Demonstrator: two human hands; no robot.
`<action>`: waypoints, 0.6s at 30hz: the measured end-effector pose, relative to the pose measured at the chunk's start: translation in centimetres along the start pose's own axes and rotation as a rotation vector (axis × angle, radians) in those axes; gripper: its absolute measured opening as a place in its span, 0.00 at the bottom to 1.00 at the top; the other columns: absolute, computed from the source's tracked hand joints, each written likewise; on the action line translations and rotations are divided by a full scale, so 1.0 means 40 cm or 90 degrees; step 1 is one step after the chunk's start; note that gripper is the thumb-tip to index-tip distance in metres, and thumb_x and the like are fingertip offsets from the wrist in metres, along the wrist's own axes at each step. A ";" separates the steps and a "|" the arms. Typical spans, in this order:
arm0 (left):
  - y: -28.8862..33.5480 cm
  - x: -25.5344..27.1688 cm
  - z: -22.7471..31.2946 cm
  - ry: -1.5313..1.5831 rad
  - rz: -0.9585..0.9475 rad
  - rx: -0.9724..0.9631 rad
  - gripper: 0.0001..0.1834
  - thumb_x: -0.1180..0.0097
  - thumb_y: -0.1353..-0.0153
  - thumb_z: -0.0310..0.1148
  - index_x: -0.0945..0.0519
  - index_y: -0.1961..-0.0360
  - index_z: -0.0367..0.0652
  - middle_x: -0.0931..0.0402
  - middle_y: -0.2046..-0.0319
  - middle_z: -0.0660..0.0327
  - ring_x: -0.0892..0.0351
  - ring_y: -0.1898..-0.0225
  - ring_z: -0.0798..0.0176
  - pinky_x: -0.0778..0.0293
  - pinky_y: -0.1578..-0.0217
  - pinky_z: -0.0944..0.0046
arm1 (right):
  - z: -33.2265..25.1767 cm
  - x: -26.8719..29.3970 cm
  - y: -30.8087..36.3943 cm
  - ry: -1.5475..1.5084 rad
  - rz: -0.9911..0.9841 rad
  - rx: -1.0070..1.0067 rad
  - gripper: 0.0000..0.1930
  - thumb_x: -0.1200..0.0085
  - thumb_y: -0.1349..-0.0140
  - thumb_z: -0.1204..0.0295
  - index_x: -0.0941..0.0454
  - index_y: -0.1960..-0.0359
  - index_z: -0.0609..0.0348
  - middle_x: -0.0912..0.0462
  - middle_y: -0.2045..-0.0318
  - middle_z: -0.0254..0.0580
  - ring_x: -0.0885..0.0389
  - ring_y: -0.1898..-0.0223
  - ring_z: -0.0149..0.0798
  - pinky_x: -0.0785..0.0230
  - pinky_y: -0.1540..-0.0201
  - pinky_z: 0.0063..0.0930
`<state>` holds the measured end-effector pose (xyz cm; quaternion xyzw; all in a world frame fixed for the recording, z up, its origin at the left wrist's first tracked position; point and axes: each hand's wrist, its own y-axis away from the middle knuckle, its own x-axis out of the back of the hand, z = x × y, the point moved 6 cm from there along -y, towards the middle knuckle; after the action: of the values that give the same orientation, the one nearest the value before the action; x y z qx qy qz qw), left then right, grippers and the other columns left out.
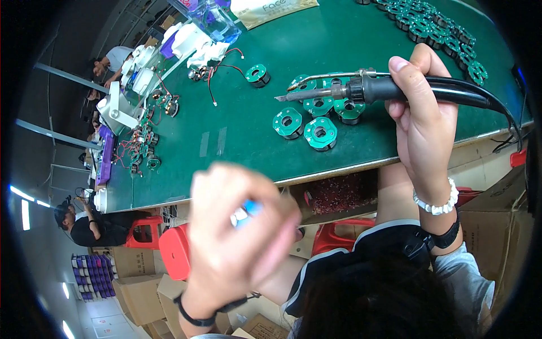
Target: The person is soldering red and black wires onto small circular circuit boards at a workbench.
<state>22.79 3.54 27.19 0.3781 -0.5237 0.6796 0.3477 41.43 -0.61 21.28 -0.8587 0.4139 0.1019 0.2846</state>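
My right hand (426, 107) is closed around a soldering iron (375, 89) with a black handle. A thin metal tube runs along the iron, and its tip points left above the table. Just below the iron sits a cluster of round green circuit boards (320, 134) on dark ring-shaped bodies, each with a hole in the middle. My left hand (234, 237), smeared by motion, is curled in front of the table's near edge. Something small, blue and silvery (247, 211) shows between its fingers; its kind is unclear. A single round board (257, 74) stands farther off, beside red and black wires (213, 85).
Many more round boards (435, 31) lie at the far right of the green table (237, 113). White devices (118, 107) and wired parts (147, 141) line the left end. A tissue pack (274, 11) lies at the back. Red stools (175, 251), cartons (138, 296) and people are around.
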 end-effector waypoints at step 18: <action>0.125 -0.202 0.012 0.265 -0.283 0.139 0.11 0.46 0.56 0.25 0.26 0.67 0.37 0.26 0.70 0.56 0.26 0.70 0.57 0.31 0.68 0.63 | -0.012 0.013 -0.002 -0.111 0.011 0.039 0.11 0.47 0.47 0.72 0.37 0.81 0.54 0.33 0.86 0.27 0.36 0.86 0.16 0.50 0.86 0.08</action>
<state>22.33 1.42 17.95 0.3711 -0.2700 0.7021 0.5444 41.79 -1.18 21.51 -0.8338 0.3978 0.1663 0.3449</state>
